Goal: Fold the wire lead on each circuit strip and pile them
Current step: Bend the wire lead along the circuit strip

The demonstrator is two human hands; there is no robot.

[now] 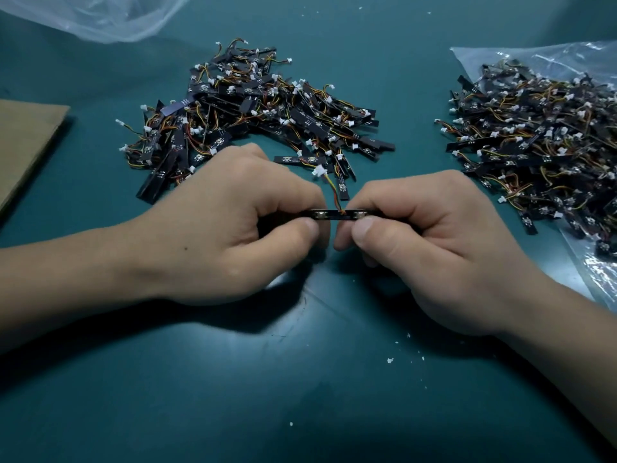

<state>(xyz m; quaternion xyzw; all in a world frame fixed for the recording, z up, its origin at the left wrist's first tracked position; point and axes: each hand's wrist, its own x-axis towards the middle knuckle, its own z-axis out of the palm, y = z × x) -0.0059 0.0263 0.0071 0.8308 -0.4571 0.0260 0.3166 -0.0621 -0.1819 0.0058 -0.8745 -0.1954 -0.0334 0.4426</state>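
Hands meet at the middle of the frame over the teal table top. My left hand is curled closed, thumb and forefinger pinching the left end of one black circuit strip. My right hand is closed the same way on the right end, thumb pressed against the near edge. The strip lies level between them, raised a little above the table, with two small pale components showing on its top face.

From the middle of the strip its wire lead rises away from me, a short run of red, orange and yellow strands curving up and to the left. It ends in a white connector, which hangs free just above my left knuckles.

Beyond my hands, in the upper centre of the frame, a loose pile of strips spreads across the table, black boards and coloured leads tangled together. A second heap of strips sits at the upper right, resting on a clear plastic bag that runs down the right edge. Another sheet of clear plastic bunches in the upper left corner, and a piece of brown cardboard lies at the left edge. A few white crumbs dot the table below my right wrist.
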